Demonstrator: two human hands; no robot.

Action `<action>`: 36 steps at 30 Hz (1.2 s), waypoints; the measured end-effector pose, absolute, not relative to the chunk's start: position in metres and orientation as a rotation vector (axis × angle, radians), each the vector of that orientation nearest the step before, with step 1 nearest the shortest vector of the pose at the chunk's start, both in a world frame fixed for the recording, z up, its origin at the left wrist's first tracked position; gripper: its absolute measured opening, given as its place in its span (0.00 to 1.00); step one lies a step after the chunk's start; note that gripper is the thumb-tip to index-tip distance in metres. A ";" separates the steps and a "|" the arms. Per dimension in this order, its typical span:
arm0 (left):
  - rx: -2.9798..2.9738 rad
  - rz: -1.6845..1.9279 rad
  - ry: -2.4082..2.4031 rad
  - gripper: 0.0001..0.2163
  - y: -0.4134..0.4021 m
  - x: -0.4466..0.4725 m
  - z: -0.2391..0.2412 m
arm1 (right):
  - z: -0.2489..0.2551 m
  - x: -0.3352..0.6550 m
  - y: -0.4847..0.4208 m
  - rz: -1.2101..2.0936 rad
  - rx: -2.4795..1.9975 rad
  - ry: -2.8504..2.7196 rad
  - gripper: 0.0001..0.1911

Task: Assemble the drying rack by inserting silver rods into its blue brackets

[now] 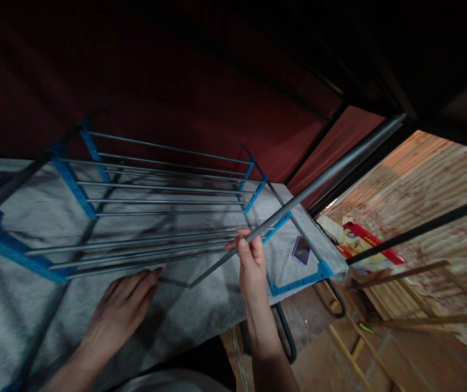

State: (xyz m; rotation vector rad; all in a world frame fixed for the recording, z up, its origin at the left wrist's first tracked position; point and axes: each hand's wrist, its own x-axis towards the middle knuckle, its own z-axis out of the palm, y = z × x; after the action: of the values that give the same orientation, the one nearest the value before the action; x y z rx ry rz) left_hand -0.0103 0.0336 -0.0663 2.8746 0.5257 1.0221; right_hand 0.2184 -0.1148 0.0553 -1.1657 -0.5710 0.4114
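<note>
A long grey metal tube (pixel 319 182) slants from the cloth up to the far right. My right hand (pixel 252 264) is closed around it near its lower end. My left hand (pixel 123 305) has its fingers stretched out over the cloth, just in front of the nearest rods, and holds nothing. Both hands are at the front of a rack made of metal rods and blue plastic brackets. One blue bracket (pixel 17 253) is at the near left. Another blue bracket (pixel 299 284) at the near right has no rods in it.
Grey cloth (pixel 213 296) covers the table under the rack. A phone (pixel 301 251) lies near its right end. Beyond stand a red and yellow box (pixel 366 247) and wooden frames (pixel 405 299) on the tiled floor. A dark red curtain (pixel 168 98) hangs behind.
</note>
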 end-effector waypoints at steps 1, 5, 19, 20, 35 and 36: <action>2.867 1.021 0.538 0.21 0.033 -0.011 -0.067 | 0.057 0.220 -0.116 0.389 -1.189 -0.595 0.17; 2.855 0.944 0.560 0.20 0.030 -0.014 -0.065 | 0.068 0.220 -0.121 0.337 -1.207 -0.660 0.16; 2.877 1.030 0.368 0.22 0.001 -0.007 -0.030 | 0.059 0.229 -0.119 -0.170 -1.711 -1.359 0.15; 2.894 1.037 0.346 0.22 -0.004 -0.006 -0.025 | 0.050 0.228 -0.118 -0.186 -1.756 -1.410 0.16; 2.961 0.933 0.400 0.18 -0.026 0.008 -0.020 | -0.034 0.212 -0.116 -0.177 -1.931 -1.806 0.24; 2.975 0.917 0.450 0.19 -0.024 0.008 -0.018 | -0.034 0.209 -0.116 -0.166 -1.940 -1.806 0.24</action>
State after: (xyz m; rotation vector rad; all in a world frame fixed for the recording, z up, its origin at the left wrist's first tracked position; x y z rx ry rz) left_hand 0.0084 -0.0237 -0.0181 2.9754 0.4497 0.9170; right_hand 0.2093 -0.1157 -0.0341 -1.9404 -1.8059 -0.1660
